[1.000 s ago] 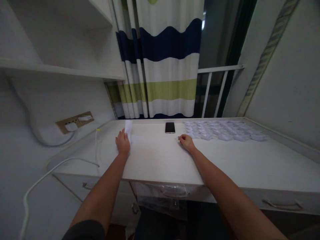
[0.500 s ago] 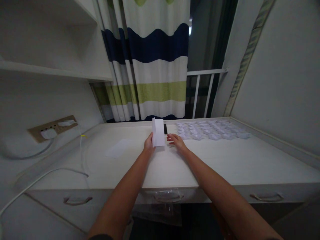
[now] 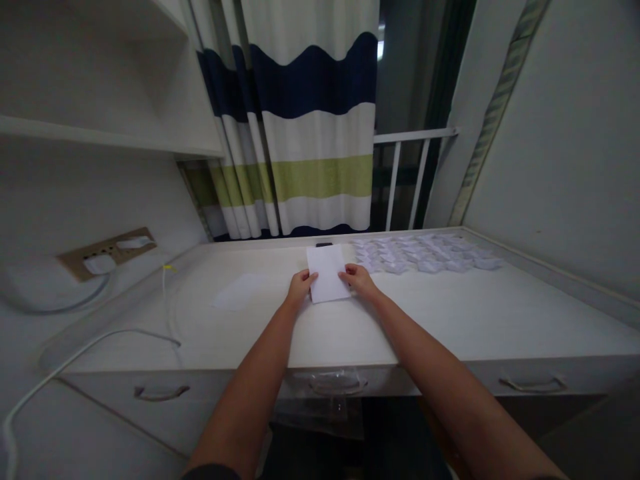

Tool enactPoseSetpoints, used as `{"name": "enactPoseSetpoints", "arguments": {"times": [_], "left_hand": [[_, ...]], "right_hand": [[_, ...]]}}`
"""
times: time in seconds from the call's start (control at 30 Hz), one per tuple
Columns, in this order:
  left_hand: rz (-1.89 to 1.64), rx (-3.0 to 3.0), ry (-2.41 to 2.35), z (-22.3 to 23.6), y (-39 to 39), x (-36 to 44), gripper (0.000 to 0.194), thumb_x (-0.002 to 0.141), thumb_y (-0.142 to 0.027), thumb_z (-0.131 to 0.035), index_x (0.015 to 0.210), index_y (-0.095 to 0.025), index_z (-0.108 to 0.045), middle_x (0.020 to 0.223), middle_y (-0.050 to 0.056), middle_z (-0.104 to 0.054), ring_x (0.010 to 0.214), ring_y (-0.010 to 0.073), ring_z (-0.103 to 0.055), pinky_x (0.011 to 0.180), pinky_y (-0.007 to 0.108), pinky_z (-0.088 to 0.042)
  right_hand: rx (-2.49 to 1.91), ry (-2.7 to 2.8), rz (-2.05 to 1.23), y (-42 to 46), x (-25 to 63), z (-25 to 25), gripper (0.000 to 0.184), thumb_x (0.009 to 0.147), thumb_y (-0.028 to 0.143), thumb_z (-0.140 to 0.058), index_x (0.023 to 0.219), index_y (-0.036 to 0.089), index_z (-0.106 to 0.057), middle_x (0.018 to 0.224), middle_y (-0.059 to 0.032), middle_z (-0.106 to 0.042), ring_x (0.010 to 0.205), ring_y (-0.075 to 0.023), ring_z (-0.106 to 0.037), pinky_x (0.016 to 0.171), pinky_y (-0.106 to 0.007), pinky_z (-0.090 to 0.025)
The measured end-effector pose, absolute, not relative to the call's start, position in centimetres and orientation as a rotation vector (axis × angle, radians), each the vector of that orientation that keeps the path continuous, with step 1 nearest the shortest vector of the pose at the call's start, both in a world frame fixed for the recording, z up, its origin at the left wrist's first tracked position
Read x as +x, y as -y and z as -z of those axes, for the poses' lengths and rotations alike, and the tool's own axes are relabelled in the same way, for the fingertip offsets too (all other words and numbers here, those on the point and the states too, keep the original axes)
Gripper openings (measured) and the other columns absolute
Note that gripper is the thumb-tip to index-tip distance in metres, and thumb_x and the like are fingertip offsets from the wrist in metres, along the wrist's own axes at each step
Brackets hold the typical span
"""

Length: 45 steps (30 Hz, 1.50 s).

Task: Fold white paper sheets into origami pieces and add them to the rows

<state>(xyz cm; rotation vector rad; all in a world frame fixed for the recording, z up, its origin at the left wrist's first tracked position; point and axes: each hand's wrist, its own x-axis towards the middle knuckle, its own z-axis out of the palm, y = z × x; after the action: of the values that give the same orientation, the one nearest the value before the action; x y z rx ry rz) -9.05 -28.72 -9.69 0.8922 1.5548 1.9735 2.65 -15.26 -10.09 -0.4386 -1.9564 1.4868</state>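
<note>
A white sheet of paper [image 3: 328, 275] is held up in front of me over the white desk [image 3: 240, 340]. My left hand [image 3: 300, 285] pinches its left edge, thumb on the near face. On the opposite edge, my right hand [image 3: 359, 279] grips it the same way. Behind the paper's top edge, part of a dark flat object [image 3: 324, 245] shows; the rest is hidden. Several small folded white paper pieces [image 3: 425, 253] lie in rows at the back right of the desk. Flat on the left side rests more white paper [image 3: 236, 292].
A wall socket [image 3: 107, 253] with plugs is at the left, and a white cable [image 3: 125, 331] runs across the desk's left end. A striped curtain [image 3: 320, 147] hangs behind the desk beside white railings [image 3: 395, 173]. Drawers with handles [image 3: 161, 395] line the front.
My right hand, apart from the paper before, now grips its right edge. The paper, narrow and upright earlier, now shows a wider face turned toward me.
</note>
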Motion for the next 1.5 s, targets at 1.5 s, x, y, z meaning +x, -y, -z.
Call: {"name": "enactPoseSetpoints", "arguments": {"times": [1.5], "left_hand": [[-1.709,1.189,-1.648,8.8,28.7,-7.6,0.019,0.054,-0.028,-0.070,0.062,-0.013,-0.061,0.056,0.000,-0.058,0.052,0.0115,-0.049,0.049,0.021,-0.034]], "right_hand": [[-0.296,1.822,-1.614,17.1,3.6,8.2,0.037,0.053,0.032,-0.067,0.084,0.017,-0.055,0.052,0.0050,-0.055,0.048,-0.0106,-0.050,0.046,-0.022,-0.037]]}}
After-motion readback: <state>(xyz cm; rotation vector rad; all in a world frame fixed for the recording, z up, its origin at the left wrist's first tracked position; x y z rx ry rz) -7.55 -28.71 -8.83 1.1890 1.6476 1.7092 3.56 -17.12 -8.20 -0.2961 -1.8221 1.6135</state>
